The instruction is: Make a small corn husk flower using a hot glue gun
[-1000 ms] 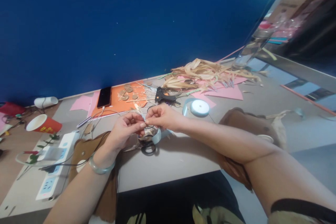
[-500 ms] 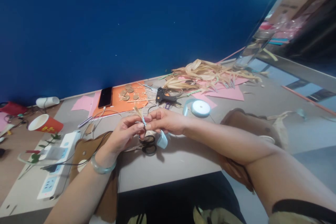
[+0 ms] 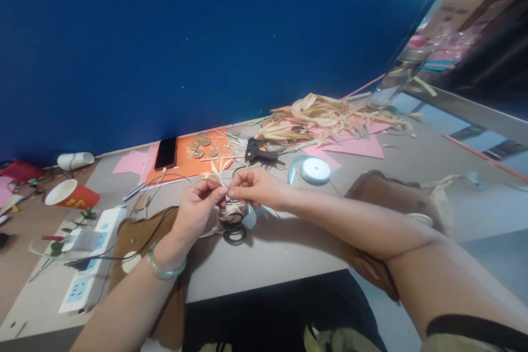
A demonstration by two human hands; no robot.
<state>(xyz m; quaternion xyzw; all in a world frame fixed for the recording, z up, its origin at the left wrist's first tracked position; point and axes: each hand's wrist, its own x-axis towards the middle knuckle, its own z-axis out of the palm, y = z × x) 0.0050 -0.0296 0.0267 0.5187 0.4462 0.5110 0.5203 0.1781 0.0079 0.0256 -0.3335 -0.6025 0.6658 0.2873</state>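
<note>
My left hand point(image 3: 198, 203) is closed, pinching a small pale strip of dried corn husk point(image 3: 219, 170) whose frayed top sticks up above the fingers. Close against it, my right hand point(image 3: 259, 187) has thumb and forefinger pressed together on a light blue ribbon point(image 3: 249, 218), a loop of which hangs below. The exact spot where ribbon meets husk is covered by the fingertips. Black-handled scissors point(image 3: 235, 234) lie on the table just under my hands. To the right stands a ribbon spool point(image 3: 315, 169) in the same light blue.
Behind my hands lie a black glue gun point(image 3: 262, 152), a phone point(image 3: 165, 153) and orange paper point(image 3: 187, 171) with round wooden slices. A heap of dried husks point(image 3: 317, 113) spreads over pink paper point(image 3: 358, 146). At left are a power strip point(image 3: 93, 261) and a paper cup point(image 3: 72, 193).
The fingertips of both hands have come closer together over the husk strip. The husk's top looks more spread, and the hanging ribbon loop has shifted slightly left and up.
</note>
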